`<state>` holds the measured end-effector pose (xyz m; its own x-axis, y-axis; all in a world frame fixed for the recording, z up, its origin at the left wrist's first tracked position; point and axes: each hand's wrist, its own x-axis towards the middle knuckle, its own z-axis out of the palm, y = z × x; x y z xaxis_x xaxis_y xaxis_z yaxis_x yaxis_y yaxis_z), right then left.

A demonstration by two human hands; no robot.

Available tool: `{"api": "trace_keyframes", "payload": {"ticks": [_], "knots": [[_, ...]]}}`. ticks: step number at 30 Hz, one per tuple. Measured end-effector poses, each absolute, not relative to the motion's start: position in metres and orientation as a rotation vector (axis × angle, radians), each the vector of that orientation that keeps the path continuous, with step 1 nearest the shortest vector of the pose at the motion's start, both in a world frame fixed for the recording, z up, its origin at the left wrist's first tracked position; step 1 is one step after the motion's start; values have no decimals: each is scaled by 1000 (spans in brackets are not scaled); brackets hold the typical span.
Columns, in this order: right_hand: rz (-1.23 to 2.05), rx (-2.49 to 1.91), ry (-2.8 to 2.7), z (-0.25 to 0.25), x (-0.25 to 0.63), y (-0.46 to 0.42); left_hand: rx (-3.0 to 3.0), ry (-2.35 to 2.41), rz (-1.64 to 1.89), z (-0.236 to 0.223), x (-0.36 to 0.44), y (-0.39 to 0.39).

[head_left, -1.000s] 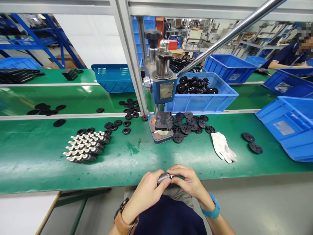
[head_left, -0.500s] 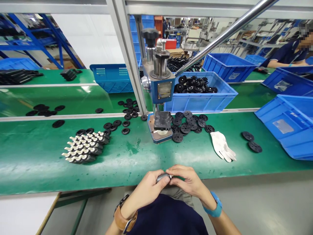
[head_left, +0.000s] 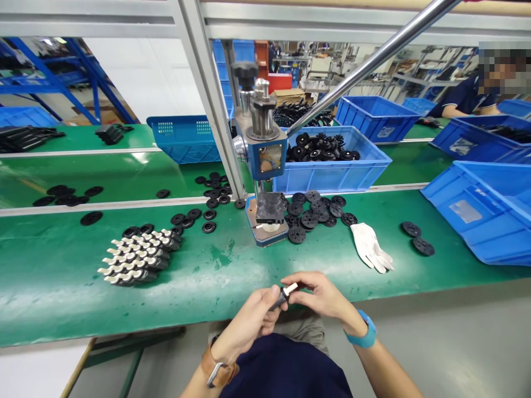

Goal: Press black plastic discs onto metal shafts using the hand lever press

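Both hands meet at the near edge of the green table [head_left: 62, 298]. My left hand [head_left: 253, 318] is closed around the dark body of a small cylindrical part [head_left: 282, 296] with a white tip. My right hand [head_left: 321, 296] pinches that white tip with its fingers. Straight ahead stands a blue hand press [head_left: 265, 166] with a long steel lever [head_left: 373, 55]. Black round discs [head_left: 313, 213] lie in a heap to its right. A stack of similar dark parts with white tips [head_left: 136, 254] lies to the left.
A white glove [head_left: 369, 249] lies right of the discs. A blue bin of black discs [head_left: 332, 160] sits behind the press, more blue bins [head_left: 481, 213] stand at the right. Loose discs [head_left: 207, 202] dot the table. Another person [head_left: 468, 97] works at the far right.
The part between my hands has turned so that its white tip now shows, and my hands have lifted slightly. The view shifted a little rightward.
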<state>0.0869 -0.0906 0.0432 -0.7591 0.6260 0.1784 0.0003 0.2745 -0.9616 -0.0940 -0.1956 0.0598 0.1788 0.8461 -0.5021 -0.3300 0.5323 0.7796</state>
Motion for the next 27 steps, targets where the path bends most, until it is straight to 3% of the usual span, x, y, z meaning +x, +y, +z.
{"api": "trace_keyframes", "payload": {"ticks": [8,14,19,27], "knots": [[1489,-660,-2050,33,74,-79,285,871,1036,50,-91,-196],[1025,-1152,-1937,20,66,-28,346,887,1225,52,-91,-198],[781,-1318,-1950,6,52,-14,382,957,1246,54,-88,-201],[859,-1339,-1872,6,53,-26,770,1248,1205,55,-92,-203]]}}
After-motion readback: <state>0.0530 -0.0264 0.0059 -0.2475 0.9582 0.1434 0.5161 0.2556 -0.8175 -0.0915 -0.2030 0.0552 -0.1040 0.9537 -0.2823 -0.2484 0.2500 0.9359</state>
